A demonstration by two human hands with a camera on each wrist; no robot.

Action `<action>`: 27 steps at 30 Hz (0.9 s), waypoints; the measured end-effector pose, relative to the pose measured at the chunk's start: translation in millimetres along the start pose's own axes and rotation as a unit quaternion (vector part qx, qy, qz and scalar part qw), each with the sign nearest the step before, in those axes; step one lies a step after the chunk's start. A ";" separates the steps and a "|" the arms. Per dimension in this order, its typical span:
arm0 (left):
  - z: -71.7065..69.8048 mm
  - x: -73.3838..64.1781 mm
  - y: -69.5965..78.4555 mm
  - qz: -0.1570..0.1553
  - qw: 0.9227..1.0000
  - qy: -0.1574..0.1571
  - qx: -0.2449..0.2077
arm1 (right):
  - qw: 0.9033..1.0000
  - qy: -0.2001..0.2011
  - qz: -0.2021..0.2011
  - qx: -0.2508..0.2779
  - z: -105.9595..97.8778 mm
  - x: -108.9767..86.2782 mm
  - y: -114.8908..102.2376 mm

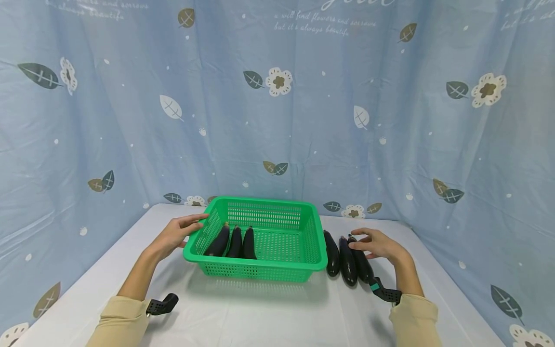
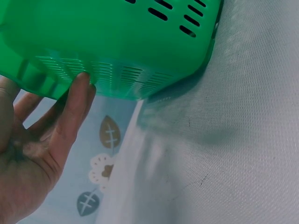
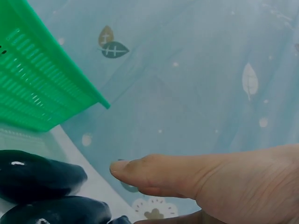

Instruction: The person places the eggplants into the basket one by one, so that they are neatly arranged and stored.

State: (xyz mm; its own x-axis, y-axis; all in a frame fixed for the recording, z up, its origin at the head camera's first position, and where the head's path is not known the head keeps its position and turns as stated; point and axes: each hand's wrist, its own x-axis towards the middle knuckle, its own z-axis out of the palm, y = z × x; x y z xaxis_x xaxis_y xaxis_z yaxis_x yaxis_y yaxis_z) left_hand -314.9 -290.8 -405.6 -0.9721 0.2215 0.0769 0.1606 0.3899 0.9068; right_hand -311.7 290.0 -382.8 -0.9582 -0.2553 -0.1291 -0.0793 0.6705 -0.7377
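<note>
My left hand (image 1: pixel 175 232) grips the left rim of a green plastic basket (image 1: pixel 256 264), some fingers over the rim and one against the outer wall. Inside, three dark eggplants lie side by side at the left: one eggplant (image 1: pixel 218 241), a middle eggplant (image 1: pixel 234 242) and another eggplant (image 1: pixel 249 243). Right of the basket lie three more: a left eggplant (image 1: pixel 332 254), a middle eggplant (image 1: pixel 348 262) and a right eggplant (image 1: pixel 363 264). My right hand (image 1: pixel 378 244) hovers at the far end of the right eggplant, fingers loosely extended; contact is unclear.
A white cloth (image 1: pixel 260 318) covers the table. Behind it hangs a blue curtain (image 1: pixel 312 144) with leaf and flower prints, also along both sides. Black wrist devices, one on the left wrist (image 1: pixel 162 304) and one on the right wrist (image 1: pixel 386 292), stick out near the sleeves.
</note>
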 end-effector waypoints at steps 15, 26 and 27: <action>-0.5 -2.3 -0.1 0.002 1.000 0.003 -0.002 | 0.999 0.012 0.033 -0.001 0.6 3.7 8.4; 0.7 -0.2 -0.5 0.004 1.000 0.005 0.002 | 0.999 0.003 0.041 -0.024 2.0 5.4 18.1; 0.7 0.1 -0.5 0.004 1.000 0.004 0.001 | 0.999 0.004 0.045 -0.021 2.4 5.4 18.9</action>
State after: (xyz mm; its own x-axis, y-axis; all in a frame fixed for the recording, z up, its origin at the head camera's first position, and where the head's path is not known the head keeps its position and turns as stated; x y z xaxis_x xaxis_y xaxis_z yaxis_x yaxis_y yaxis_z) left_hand -314.9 -290.3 -406.3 -0.9721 0.2174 0.0883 0.1695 0.3905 0.9048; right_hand -317.7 299.6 -399.1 -0.9638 -0.1875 -0.1893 -0.0034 0.7189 -0.6951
